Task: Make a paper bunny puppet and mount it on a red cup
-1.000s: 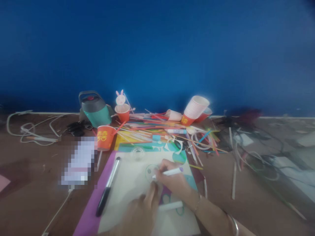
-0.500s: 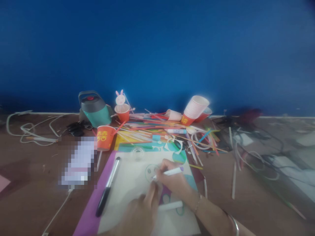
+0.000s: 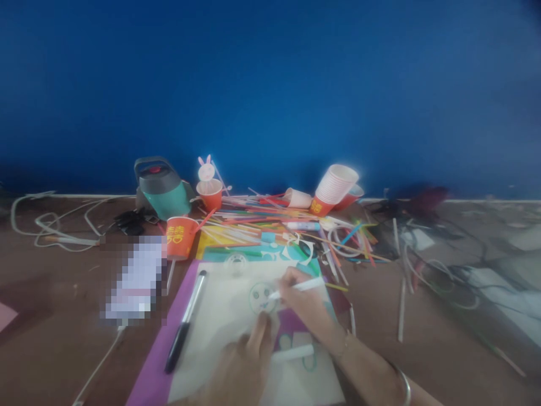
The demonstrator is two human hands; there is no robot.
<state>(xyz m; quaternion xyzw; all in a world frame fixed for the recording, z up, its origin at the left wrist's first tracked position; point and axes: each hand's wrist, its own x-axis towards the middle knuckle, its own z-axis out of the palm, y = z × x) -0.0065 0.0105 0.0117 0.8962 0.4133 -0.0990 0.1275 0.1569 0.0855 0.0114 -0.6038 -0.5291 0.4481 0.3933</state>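
My right hand (image 3: 301, 294) pinches a slim white marker (image 3: 310, 284), its tip pointing left just beside a round face (image 3: 258, 293) outlined in green. The face has two dark eyes and a small bluish mouth, and lies in the upper middle of the white paper (image 3: 224, 299). My left hand (image 3: 249, 352) rests on this paper, slightly blurred, with its foremost finger stretched to the face's lower edge. A white marker cap or pen (image 3: 293, 354) lies right of that hand, over green-outlined ear-like shapes (image 3: 309, 361). To the left lies a black-and-silver marker (image 3: 186, 321).
Purple sheet (image 3: 158, 361) shows under the paper. Behind are many coloured sticks (image 3: 253, 215), an orange cup (image 3: 181, 239), a rabbit-topped stick (image 3: 206, 171) in another cup, stacked cups (image 3: 336, 186) and a teal flask (image 3: 167, 197). A pixelated phone (image 3: 137, 276) sits left, cables right.
My right hand has lifted the marker up and to the right, off the face, and the bluish mouth now shows. My left hand has stayed in place.
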